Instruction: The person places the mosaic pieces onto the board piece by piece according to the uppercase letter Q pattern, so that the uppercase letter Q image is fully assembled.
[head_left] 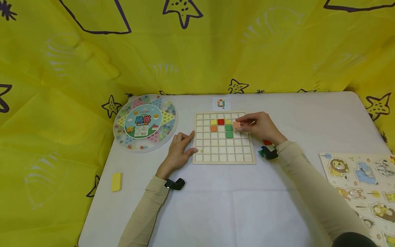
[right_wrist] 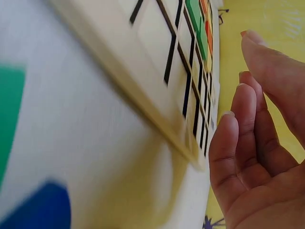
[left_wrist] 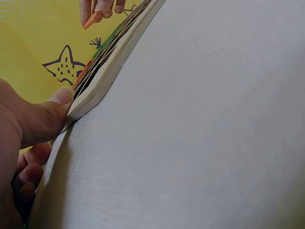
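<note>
A wooden grid board (head_left: 223,150) lies on the white table. Yellow, red, green and orange tiles sit in its upper cells, among them a red square (head_left: 220,122) and an orange square (head_left: 214,128). Between thumb and fingertips, my right hand (head_left: 262,127) pinches an orange square tile (head_left: 236,124) just above the board, beside the green tiles (head_left: 229,131). That tile (left_wrist: 92,20) also shows in the left wrist view. My left hand (head_left: 177,151) touches the board's left edge, index finger extended and thumb (left_wrist: 61,98) on the rim near the front corner.
Behind the board lies a small pattern card (head_left: 221,103). To the left are a round game box (head_left: 143,120) and a yellow block (head_left: 116,182). Loose coloured pieces (head_left: 267,142) lie right of the board, partly hidden by the right wrist. An animal puzzle board (head_left: 348,178) is at far right.
</note>
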Tool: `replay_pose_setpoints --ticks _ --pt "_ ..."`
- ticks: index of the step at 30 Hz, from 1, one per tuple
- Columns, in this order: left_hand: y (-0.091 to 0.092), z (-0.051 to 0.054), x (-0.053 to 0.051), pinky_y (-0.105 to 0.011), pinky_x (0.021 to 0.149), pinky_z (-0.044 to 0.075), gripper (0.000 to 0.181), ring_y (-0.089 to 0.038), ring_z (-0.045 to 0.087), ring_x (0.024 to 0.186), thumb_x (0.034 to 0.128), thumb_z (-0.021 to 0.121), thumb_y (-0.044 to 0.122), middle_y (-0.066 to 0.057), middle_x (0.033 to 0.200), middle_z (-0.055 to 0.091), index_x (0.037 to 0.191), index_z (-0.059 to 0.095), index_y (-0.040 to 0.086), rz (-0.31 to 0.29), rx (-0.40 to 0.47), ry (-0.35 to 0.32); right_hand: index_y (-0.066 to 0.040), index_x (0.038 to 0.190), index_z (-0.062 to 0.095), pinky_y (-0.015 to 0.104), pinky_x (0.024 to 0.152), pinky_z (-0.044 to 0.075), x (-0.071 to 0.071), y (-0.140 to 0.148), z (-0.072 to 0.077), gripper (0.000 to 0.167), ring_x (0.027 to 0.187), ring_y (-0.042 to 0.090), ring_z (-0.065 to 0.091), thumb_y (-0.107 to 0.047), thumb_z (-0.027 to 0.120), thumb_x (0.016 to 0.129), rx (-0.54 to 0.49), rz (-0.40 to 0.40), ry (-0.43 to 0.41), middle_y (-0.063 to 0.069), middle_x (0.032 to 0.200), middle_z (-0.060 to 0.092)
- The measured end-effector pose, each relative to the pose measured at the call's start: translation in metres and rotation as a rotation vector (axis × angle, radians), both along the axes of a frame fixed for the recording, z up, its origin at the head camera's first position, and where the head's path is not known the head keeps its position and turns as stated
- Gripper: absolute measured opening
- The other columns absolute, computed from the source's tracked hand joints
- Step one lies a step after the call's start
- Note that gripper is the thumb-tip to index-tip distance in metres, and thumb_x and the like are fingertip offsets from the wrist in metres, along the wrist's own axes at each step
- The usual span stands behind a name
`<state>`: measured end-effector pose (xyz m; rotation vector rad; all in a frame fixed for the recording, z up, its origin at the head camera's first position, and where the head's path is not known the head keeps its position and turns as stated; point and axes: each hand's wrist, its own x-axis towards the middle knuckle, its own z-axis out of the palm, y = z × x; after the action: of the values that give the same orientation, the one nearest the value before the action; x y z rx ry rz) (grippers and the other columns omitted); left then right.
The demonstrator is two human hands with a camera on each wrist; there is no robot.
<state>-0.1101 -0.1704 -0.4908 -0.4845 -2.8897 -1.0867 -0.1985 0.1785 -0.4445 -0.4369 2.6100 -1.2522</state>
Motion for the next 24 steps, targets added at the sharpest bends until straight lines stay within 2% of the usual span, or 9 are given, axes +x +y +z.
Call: replay_pose_setpoints --ticks 8,24 --pt "0.0 -0.001 0.001 -0.041 0.085 0.035 0.072 -0.03 0.042 0.099 0.0935 0.08 0.021 -0.017 0.114 0.052 0.157 0.05 0.003 0.004 0.001 0.002 -0.008 0.121 0.08 0.021 0.079 0.052 0.001 -0.018 -0.004 0.032 0.093 0.024 0.067 -0.016 0.086 0.091 -0.052 0.032 -0.042 0.012 0.108 0.078" --pt "0.0 0.0 0.0 -0.04 0.085 0.034 0.072 -0.03 0.042 0.099 0.0943 0.079 0.02 -0.017 0.115 0.053 0.157 0.049 0.002 0.0 0.003 -0.008 -0.007 0.111 0.082 0.026 0.074 0.047 0.0 -0.051 -0.009 0.031 0.082 0.021 0.061 -0.014 0.093 0.083 -0.039 0.089 0.047 0.008 0.091 0.075"
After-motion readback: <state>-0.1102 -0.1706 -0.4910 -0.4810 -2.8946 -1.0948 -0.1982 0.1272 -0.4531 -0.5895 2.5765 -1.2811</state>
